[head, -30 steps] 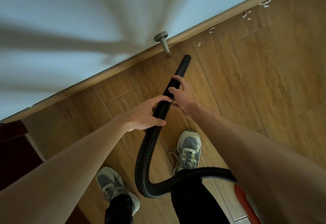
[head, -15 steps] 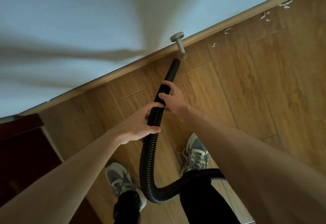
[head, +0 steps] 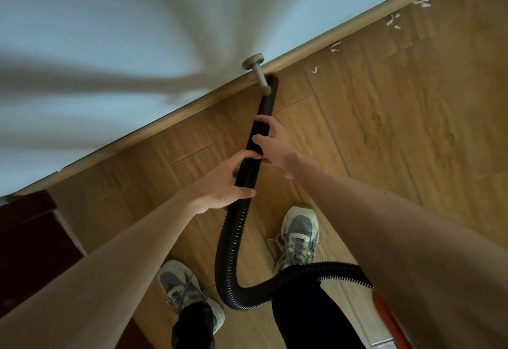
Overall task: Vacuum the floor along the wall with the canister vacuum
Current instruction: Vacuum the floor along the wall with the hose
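Observation:
A black ribbed vacuum hose [head: 229, 252] loops over the wooden floor and ends in a smooth black nozzle [head: 268, 102]. The nozzle tip touches the wooden baseboard [head: 176, 113] just under a grey doorstop [head: 258, 73], which hides part of the tip. My left hand [head: 225, 183] is shut around the ribbed hose. My right hand [head: 270, 143] grips the tube just above it, nearer the nozzle. A sliver of the red canister [head: 390, 318] shows at the lower right, mostly hidden by my right arm.
White paper scraps [head: 393, 21] lie along the baseboard to the right of the nozzle. A dark red cabinet [head: 30, 244] stands at the left. My two grey sneakers [head: 299, 236] stand on either side of the hose loop. The white wall [head: 110, 32] fills the upper left.
Both hands pushed the nozzle forward along the floor until its tip reached the baseboard by the doorstop. The hose loop followed.

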A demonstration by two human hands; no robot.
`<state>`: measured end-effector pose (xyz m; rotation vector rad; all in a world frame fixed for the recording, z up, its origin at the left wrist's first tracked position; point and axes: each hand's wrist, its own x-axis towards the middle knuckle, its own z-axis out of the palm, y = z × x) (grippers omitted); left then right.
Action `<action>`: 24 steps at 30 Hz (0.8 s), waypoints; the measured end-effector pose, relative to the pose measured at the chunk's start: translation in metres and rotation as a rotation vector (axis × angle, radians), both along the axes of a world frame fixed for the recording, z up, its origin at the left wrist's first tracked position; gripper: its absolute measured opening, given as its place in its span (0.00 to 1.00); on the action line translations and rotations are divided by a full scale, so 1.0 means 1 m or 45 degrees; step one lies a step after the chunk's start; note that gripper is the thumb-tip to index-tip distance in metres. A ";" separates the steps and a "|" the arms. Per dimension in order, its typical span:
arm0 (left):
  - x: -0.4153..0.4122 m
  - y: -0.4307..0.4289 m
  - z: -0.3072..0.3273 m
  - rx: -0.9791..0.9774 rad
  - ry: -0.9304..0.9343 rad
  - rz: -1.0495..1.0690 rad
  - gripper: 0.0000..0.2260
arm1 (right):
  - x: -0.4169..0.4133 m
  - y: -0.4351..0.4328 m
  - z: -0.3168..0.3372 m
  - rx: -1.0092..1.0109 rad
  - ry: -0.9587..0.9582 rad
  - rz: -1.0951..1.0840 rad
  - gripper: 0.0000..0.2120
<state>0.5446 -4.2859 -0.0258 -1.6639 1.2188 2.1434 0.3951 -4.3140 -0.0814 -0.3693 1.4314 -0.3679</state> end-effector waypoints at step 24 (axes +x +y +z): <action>-0.137 -0.066 0.032 -0.047 0.005 -0.427 0.30 | -0.135 -0.028 0.020 0.153 0.023 -0.290 0.24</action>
